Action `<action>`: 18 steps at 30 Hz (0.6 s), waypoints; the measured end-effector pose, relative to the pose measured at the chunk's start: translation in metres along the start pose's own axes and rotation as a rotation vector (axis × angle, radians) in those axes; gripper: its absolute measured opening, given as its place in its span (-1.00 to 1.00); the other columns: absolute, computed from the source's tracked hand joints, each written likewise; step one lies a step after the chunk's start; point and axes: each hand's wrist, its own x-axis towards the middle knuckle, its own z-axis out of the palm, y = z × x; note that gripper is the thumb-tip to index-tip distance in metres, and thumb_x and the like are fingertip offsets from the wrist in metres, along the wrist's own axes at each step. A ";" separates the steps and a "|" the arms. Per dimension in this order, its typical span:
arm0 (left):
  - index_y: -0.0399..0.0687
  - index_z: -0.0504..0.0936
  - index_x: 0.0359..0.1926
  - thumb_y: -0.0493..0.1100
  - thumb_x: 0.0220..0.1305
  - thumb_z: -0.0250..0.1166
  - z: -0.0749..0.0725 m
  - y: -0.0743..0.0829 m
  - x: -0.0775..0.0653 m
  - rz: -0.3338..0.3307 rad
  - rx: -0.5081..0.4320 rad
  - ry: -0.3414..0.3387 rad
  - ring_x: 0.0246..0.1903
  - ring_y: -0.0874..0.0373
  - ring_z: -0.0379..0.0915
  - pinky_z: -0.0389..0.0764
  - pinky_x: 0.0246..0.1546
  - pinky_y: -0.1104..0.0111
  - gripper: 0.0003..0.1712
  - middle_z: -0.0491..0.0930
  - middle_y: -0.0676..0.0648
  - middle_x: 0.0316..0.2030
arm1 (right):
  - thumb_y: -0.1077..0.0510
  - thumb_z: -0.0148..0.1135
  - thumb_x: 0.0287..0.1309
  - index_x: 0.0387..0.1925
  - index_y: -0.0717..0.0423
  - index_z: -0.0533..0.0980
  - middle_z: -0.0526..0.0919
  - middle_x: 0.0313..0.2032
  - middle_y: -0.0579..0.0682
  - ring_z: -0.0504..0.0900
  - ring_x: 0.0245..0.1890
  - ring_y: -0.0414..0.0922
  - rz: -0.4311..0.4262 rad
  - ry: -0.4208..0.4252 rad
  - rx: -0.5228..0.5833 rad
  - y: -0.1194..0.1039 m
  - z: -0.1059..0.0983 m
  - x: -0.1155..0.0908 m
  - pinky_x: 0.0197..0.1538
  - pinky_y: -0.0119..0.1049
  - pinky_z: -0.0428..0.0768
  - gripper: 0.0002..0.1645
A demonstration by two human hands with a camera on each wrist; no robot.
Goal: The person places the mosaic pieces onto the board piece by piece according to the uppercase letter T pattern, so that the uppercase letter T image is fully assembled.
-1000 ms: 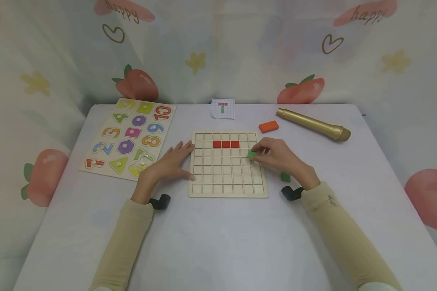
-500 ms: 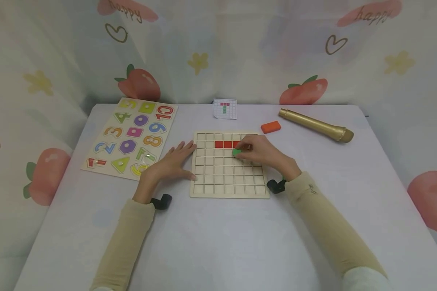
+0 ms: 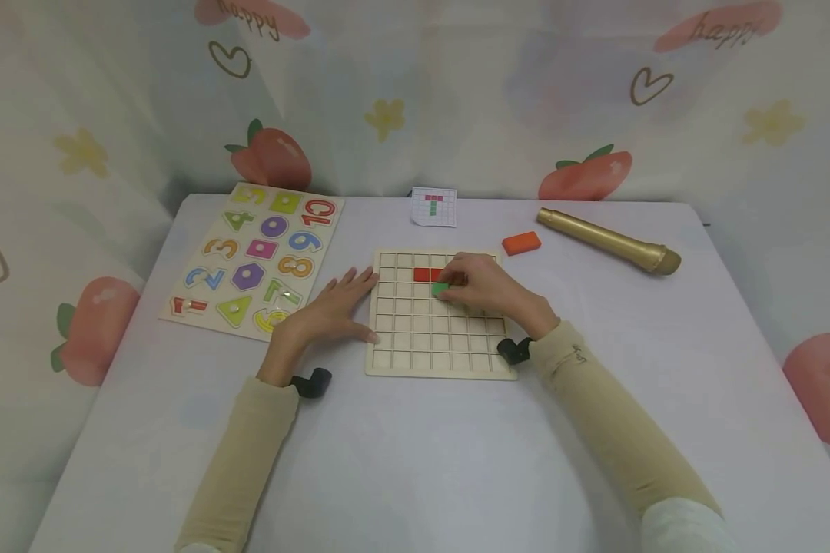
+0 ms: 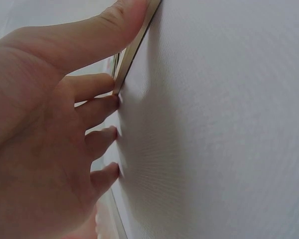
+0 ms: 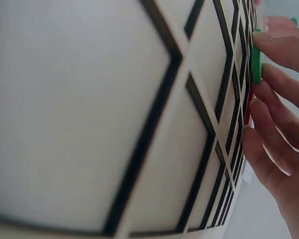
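Note:
A wooden grid board [image 3: 422, 361] lies flat on the table. Red square tiles [image 3: 423, 274] sit side by side in its second row from the top, partly covered by my right hand [image 3: 487, 284]. That hand pinches a green square tile [image 3: 440, 289] between thumb and finger, just below the red row. In the right wrist view the green tile [image 5: 256, 57] stands on edge against the board, with other fingertips by the red tile. My left hand [image 3: 327, 313] rests at the board's left edge with fingers spread; its thumb touches the edge [image 4: 134, 50] in the left wrist view.
A card [image 3: 433, 207] with a red and green T pattern lies behind the board. An orange block [image 3: 522, 243] and a gold microphone [image 3: 609, 242] lie at the back right. On the left lies a number and shape puzzle [image 3: 249, 276].
My right hand has moved left over the board with the green tile, from its right side to under the red row. Another green tile is now hidden by the right arm. The left hand stays put.

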 end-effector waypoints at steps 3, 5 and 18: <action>-0.04 -0.06 0.66 0.07 0.14 0.55 0.001 0.000 0.001 0.005 0.003 0.002 0.65 -0.06 -0.51 -0.42 0.65 0.03 0.27 -0.23 -0.05 0.67 | 0.09 0.47 0.22 -0.06 0.15 0.72 0.70 -0.14 0.01 0.58 -0.17 -0.07 0.005 -0.008 -0.029 0.000 0.001 0.001 -0.09 -0.22 0.59 -0.69; -0.04 -0.06 0.66 0.08 0.14 0.55 0.001 0.000 0.001 0.007 0.005 0.003 0.65 -0.06 -0.51 -0.41 0.65 0.02 0.27 -0.23 -0.05 0.67 | 0.08 0.46 0.23 -0.05 0.15 0.72 0.69 -0.13 0.01 0.58 -0.16 -0.06 0.009 -0.014 -0.037 0.000 0.001 0.002 -0.08 -0.21 0.60 -0.69; -0.06 -0.07 0.66 0.05 0.16 0.54 -0.001 0.003 -0.001 -0.006 0.002 -0.007 0.65 -0.07 -0.51 -0.42 0.65 0.02 0.26 -0.24 -0.07 0.67 | 0.14 0.45 0.23 -0.02 0.19 0.70 0.69 -0.10 0.06 0.59 -0.14 -0.03 -0.003 -0.021 0.013 -0.002 -0.002 -0.005 -0.04 -0.18 0.62 -0.68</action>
